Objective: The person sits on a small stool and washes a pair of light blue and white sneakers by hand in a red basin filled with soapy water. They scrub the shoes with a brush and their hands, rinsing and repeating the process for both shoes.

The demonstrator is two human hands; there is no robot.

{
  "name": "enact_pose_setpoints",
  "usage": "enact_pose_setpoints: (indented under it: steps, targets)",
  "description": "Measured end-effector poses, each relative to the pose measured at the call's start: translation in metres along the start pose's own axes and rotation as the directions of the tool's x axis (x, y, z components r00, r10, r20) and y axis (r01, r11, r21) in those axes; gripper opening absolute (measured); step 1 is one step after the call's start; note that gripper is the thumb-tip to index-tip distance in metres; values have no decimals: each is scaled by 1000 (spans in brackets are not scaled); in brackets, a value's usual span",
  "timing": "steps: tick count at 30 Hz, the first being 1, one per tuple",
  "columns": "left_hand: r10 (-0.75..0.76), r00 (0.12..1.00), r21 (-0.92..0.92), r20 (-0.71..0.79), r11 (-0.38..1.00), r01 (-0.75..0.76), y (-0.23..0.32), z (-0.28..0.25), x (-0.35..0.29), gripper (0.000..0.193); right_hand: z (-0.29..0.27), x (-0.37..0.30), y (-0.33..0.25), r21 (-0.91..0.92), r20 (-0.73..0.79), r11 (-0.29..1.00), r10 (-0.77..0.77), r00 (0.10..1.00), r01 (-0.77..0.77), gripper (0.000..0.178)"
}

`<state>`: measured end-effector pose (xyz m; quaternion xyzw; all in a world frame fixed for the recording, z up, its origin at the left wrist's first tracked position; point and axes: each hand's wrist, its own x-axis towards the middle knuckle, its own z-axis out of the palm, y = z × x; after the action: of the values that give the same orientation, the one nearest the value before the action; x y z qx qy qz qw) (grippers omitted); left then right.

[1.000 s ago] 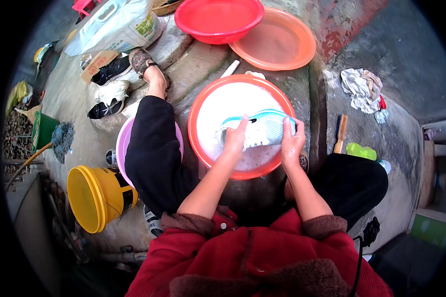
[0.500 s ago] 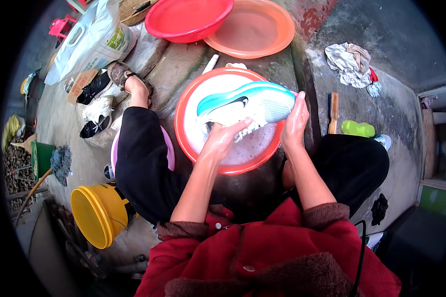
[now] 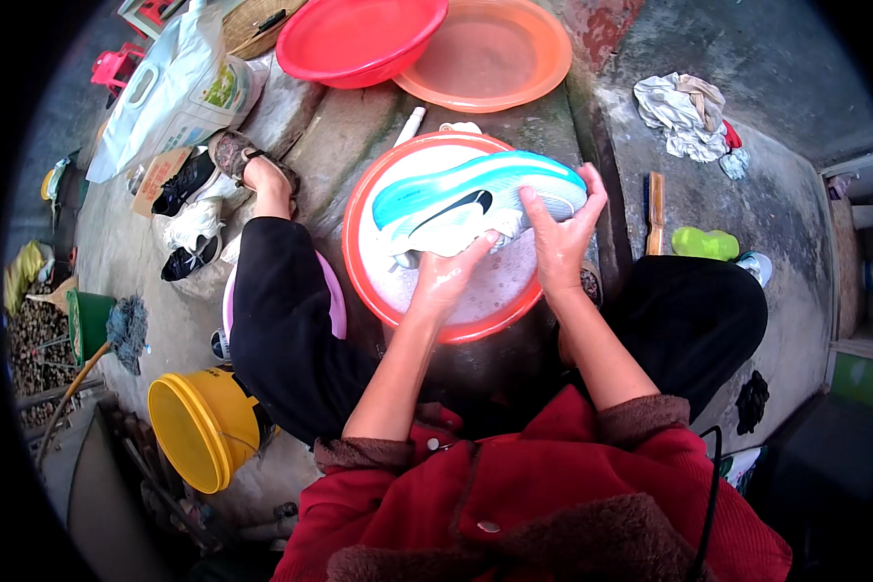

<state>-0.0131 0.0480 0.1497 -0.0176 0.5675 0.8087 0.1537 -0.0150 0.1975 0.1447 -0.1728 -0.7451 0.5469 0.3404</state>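
A white sneaker with a bright blue sole (image 3: 427,194) lies on its side in the air above a red-orange basin (image 3: 355,262). White suds and cloudy water (image 3: 475,291) fill the basin. My left hand (image 3: 448,272) grips the shoe near its opening, thumb laid along the upper. With the thumb on its side and the fingers behind the toe, my right hand (image 3: 565,228) grasps the shoe's front end. The ends of my left fingers are hidden under the shoe.
A red basin (image 3: 359,44) and an orange basin (image 3: 500,58) stand beyond. Shoes (image 3: 192,223) and a yellow bucket (image 3: 189,432) are at left. On the right lie a wooden-backed brush (image 3: 656,213), a green oval object (image 3: 703,243) and crumpled cloths (image 3: 679,114).
The shoe has rolled a little, showing more of its side and dark curved mark. My right thumb has moved from the toe's edge onto the shoe's side.
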Motion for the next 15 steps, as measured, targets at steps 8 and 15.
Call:
enact_pose_setpoints:
  steps: [8, 15]
  targets:
    - [81, 995, 161, 51, 983, -88, 5, -3, -3, 47, -4, 4, 13, 440, 141, 853, 244, 960, -281, 37]
    - [109, 990, 220, 87, 967, -126, 5, -3, -5, 43, -4, 4, 16, 634, 193, 640, 413, 890, -435, 42]
